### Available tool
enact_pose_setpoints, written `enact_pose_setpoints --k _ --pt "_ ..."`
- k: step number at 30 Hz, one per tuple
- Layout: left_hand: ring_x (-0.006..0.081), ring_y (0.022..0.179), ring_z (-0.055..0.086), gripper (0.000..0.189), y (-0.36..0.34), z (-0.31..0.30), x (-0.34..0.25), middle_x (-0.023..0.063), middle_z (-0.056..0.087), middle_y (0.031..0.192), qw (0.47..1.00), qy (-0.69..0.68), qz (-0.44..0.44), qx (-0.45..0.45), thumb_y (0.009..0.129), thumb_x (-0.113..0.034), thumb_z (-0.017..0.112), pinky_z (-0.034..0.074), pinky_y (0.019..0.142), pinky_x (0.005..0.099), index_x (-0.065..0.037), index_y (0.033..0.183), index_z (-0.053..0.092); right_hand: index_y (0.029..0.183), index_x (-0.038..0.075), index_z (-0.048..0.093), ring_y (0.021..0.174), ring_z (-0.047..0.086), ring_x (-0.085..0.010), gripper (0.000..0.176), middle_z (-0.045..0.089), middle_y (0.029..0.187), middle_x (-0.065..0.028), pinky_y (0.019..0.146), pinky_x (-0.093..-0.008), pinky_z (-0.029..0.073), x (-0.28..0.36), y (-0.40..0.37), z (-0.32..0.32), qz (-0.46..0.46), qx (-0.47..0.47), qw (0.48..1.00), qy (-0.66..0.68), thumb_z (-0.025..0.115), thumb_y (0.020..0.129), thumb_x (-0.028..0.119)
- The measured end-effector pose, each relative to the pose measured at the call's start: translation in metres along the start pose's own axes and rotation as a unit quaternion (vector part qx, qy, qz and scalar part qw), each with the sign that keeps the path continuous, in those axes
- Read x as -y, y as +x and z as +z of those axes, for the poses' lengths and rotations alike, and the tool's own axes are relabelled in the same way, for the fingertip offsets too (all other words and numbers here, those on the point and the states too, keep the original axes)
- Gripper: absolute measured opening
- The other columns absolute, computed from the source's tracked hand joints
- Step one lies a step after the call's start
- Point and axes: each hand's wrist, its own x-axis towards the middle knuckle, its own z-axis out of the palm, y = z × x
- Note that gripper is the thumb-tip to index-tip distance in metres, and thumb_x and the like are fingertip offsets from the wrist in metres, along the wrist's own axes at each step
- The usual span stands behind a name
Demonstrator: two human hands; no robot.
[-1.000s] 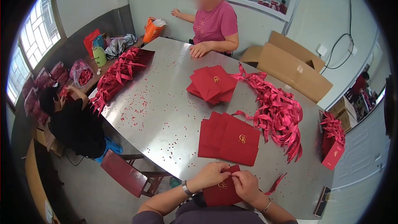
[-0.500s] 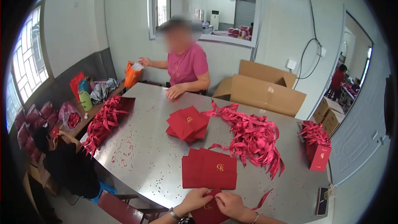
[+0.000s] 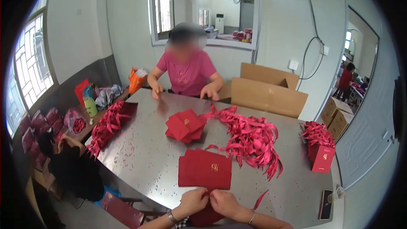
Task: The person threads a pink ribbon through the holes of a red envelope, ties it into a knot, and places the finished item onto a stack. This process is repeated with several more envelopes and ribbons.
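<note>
My left hand (image 3: 194, 201) and my right hand (image 3: 224, 204) are side by side at the near table edge. Both are closed, thumbs and fingers pinching the top edge of a flat red paper bag (image 3: 207, 217), whose lower part runs toward my body. Whatever the fingertips press between them is hidden. Just beyond my hands lies a fanned stack of flat red bags (image 3: 199, 171) with a gold emblem. A loose red ribbon (image 3: 260, 199) lies right of my right hand.
Farther off are another red stack (image 3: 185, 128) and a ribbon heap (image 3: 254, 140). Ribboned bags (image 3: 322, 159) stand right, above a phone (image 3: 326, 205); more ribbons (image 3: 108, 123) lie left. A co-worker in pink (image 3: 188, 72) sits opposite; a person in black (image 3: 76, 171) sits left.
My hands have drawn closer together on the bag's edge and sit slightly left in view. The co-worker's hand has left the orange bag; both their hands are now at the table edge.
</note>
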Motion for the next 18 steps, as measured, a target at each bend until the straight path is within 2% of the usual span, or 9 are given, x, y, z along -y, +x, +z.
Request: enact_pose_setpoints --k 1,5,7,8,10,12,14,18 --pt "0.0369 0.078 0.066 0.021 -0.001 -0.002 -0.006 0.0165 0.068 0.081 1.000 0.007 -0.008 -0.002 0.085 -0.026 0.058 0.052 0.067 0.0477 -0.009 0.096 0.064 0.086 0.003 0.058 0.069 0.064 -0.0369 0.011 0.063 0.072 -0.0168 0.060 -0.0463 0.051 0.002 0.001 -0.002 0.046 0.013 0.998 0.046 0.062 0.084 0.013" --pt "0.0362 0.073 0.066 0.016 -0.005 0.006 -0.008 0.0152 0.067 0.076 0.999 0.029 -0.004 -0.043 0.085 -0.024 0.058 0.051 0.063 0.0483 -0.009 0.088 0.063 0.085 0.003 0.058 0.069 0.065 -0.0364 0.011 0.064 0.074 -0.0168 0.060 -0.0464 0.051 0.004 0.002 -0.002 0.111 0.023 0.987 0.109 0.061 0.084 0.014" --pt "0.0354 0.075 0.066 0.017 -0.005 0.009 -0.005 0.0151 0.067 0.077 0.999 0.029 -0.018 -0.035 0.084 -0.025 0.060 0.051 0.064 0.0462 -0.009 0.089 0.065 0.085 0.004 0.057 0.067 0.065 -0.0353 0.011 0.065 0.075 -0.0163 0.060 -0.0458 0.052 0.002 0.002 0.004 0.062 0.046 0.997 -0.022 0.061 0.085 0.015" --pt "0.0347 0.076 0.066 0.019 -0.004 0.009 -0.002 0.0149 0.068 0.078 0.999 0.032 -0.030 -0.031 0.084 -0.026 0.063 0.052 0.065 0.0440 -0.009 0.090 0.067 0.085 0.004 0.057 0.067 0.065 -0.0353 0.011 0.065 0.075 -0.0163 0.060 -0.0458 0.052 0.004 0.002 0.005 0.063 0.048 0.997 -0.021 0.061 0.085 0.015" --pt "0.0340 0.076 0.067 0.020 -0.002 0.007 0.005 0.0150 0.068 0.078 0.998 -0.015 -0.049 -0.024 0.083 -0.027 0.064 0.052 0.065 0.0426 -0.008 0.090 0.067 0.087 0.005 0.057 0.065 0.065 -0.0347 0.010 0.066 0.074 -0.0153 0.059 -0.0454 0.053 0.007 0.001 0.002 -0.016 0.038 0.995 -0.096 0.060 0.086 0.014" --pt "0.0333 0.076 0.067 0.022 0.000 0.005 0.013 0.0151 0.068 0.078 0.995 -0.066 -0.068 -0.016 0.083 -0.027 0.065 0.052 0.066 0.0413 -0.008 0.091 0.067 0.088 0.005 0.056 0.066 0.065 -0.0347 0.010 0.066 0.074 -0.0148 0.059 -0.0452 0.053 0.004 0.003 0.003 -0.010 0.041 0.995 -0.085 0.060 0.086 0.014" --pt "0.0363 0.081 0.067 0.024 0.001 0.006 0.021 0.0153 0.069 0.083 0.990 -0.110 -0.086 0.023 0.083 -0.030 0.062 0.052 0.071 0.0449 -0.011 0.097 0.068 0.089 0.005 0.056 0.066 0.066 -0.0348 0.010 0.066 0.073 -0.0142 0.059 -0.0451 0.054 0.003 0.002 0.004 -0.002 0.045 0.996 -0.076 0.060 0.086 0.014" --pt "0.0374 0.079 0.066 0.023 0.002 0.002 0.020 0.0173 0.068 0.080 0.990 -0.116 -0.081 0.025 0.083 -0.029 0.065 0.052 0.070 0.0453 -0.007 0.092 0.066 0.089 0.004 0.055 0.075 0.064 -0.0358 0.010 0.064 0.078 -0.0157 0.066 -0.0462 0.052 0.008 0.003 0.006 0.031 0.050 0.996 -0.072 0.060 0.087 0.013"
